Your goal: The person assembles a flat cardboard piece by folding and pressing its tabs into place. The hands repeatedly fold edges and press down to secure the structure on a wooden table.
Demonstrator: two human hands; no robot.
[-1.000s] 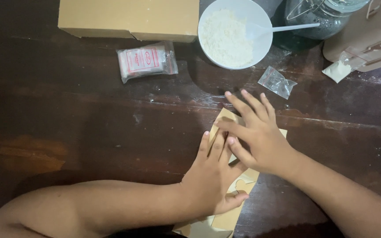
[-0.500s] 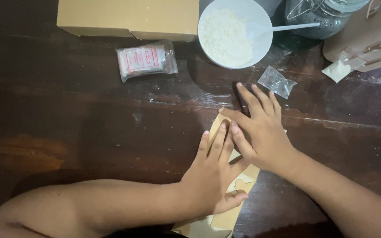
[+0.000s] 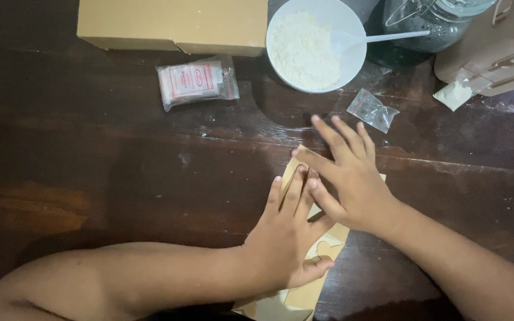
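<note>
A thin tan sheet with cut-out shapes (image 3: 327, 239) lies on the dark wooden table (image 3: 102, 178), mostly covered by both hands. My left hand (image 3: 287, 235) rests flat on the sheet, fingers pointing away from me. My right hand (image 3: 346, 175) lies flat just beyond it, fingers spread over the sheet's far corner and touching the left fingertips. Neither hand grips anything.
At the back stand a tan cardboard box (image 3: 174, 24), a white bowl of white powder (image 3: 313, 47) with a white spoon (image 3: 382, 38), and a glass jar (image 3: 429, 21). A sealed packet (image 3: 196, 80) and a small clear bag (image 3: 373, 110) lie nearby. More tan pieces (image 3: 495, 53) sit at the right.
My right hand has slid a little farther up the sheet, with its fingers spreading wider. My left hand stays pressed in place.
</note>
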